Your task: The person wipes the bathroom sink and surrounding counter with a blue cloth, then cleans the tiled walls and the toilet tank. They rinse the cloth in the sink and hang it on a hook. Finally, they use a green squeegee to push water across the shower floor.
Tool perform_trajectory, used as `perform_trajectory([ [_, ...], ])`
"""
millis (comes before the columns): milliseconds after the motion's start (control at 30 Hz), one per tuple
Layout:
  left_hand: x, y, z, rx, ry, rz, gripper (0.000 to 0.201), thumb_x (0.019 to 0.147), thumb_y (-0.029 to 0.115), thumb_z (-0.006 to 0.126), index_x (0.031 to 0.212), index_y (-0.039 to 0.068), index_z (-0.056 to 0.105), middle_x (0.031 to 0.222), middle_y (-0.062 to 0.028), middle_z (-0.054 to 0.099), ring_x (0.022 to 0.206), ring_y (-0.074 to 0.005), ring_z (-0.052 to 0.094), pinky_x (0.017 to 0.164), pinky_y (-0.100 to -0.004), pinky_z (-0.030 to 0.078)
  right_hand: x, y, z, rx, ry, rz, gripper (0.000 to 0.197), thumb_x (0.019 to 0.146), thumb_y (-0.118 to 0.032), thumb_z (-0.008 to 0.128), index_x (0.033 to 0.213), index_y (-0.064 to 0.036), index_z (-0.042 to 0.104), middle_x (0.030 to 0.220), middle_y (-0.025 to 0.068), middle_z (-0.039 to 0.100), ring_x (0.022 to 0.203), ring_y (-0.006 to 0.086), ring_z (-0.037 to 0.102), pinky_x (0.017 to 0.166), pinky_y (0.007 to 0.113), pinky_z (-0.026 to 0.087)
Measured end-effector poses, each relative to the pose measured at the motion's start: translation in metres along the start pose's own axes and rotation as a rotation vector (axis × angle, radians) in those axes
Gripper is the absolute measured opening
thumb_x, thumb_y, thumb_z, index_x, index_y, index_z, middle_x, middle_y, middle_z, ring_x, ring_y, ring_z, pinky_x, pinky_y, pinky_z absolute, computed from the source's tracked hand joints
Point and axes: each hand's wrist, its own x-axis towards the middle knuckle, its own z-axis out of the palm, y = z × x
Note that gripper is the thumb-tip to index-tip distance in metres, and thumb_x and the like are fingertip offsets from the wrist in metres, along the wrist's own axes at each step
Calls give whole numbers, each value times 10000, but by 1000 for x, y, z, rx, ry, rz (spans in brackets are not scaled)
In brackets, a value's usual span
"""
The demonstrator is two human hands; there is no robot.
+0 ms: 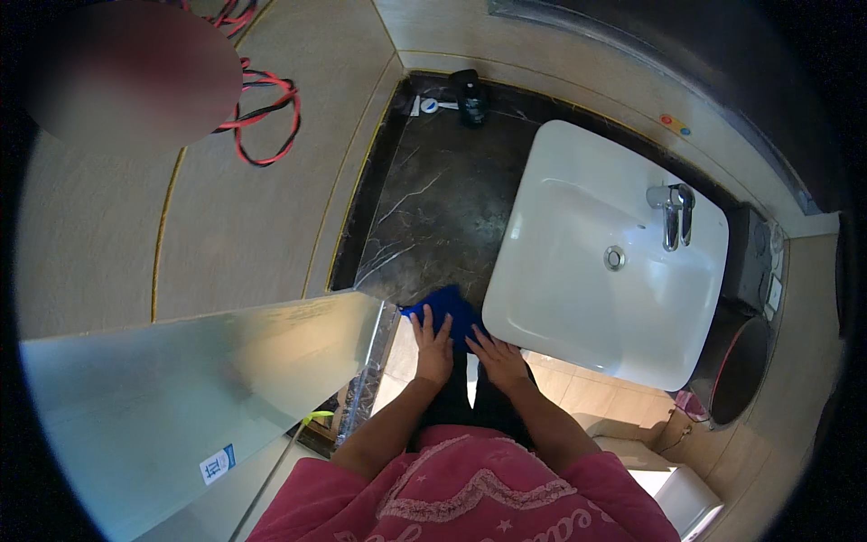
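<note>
A blue cloth lies bunched at the front edge of the dark marble counter, just left of the white sink. My left hand rests on the cloth's near left part, its fingers stretched out and spread. Against the cloth's right side and close to the sink's front left corner is my right hand, fingers extended. Neither hand grips the cloth; it lies beneath the fingertips.
A chrome faucet stands at the sink's back right. A dark bottle and small white tubes sit in the counter's far left corner. To the left is a frosted glass panel. A dark bin is at the right.
</note>
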Motion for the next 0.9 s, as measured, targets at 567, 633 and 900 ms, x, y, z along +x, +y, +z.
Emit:
perform_trajectory([
  [567, -43, 57, -305, -136, 283, 73, 307, 1031, 125, 547, 1284, -34, 616, 1382, -287, 572, 1283, -448, 555, 1107, -476, 433, 99, -108, -141, 1152, 280, 81, 581, 897, -72, 458, 1466, -137, 553, 1464, 219, 513, 1368, 423, 445, 1154, 476, 317],
  [633, -63, 72, -372, -69, 552, 159, 324, 1035, 117, 537, 1321, -24, 596, 1413, -299, 543, 1305, -454, 538, 1115, -483, 419, 128, -160, -207, 1204, 375, -117, 576, 920, -167, 459, 1491, -150, 527, 1511, 221, 453, 1406, 443, 375, 1166, 514, 263],
  [900, -24, 40, -453, 69, 1177, 252, 614, 1095, 323, 417, 1595, 2, 264, 1642, -270, 255, 1519, -399, 286, 1232, -503, 238, 241, -313, -367, 1124, 773, -802, 675, 1013, -545, 465, 1594, -203, 424, 1700, 229, 213, 1557, 523, 93, 1213, 667, 46],
])
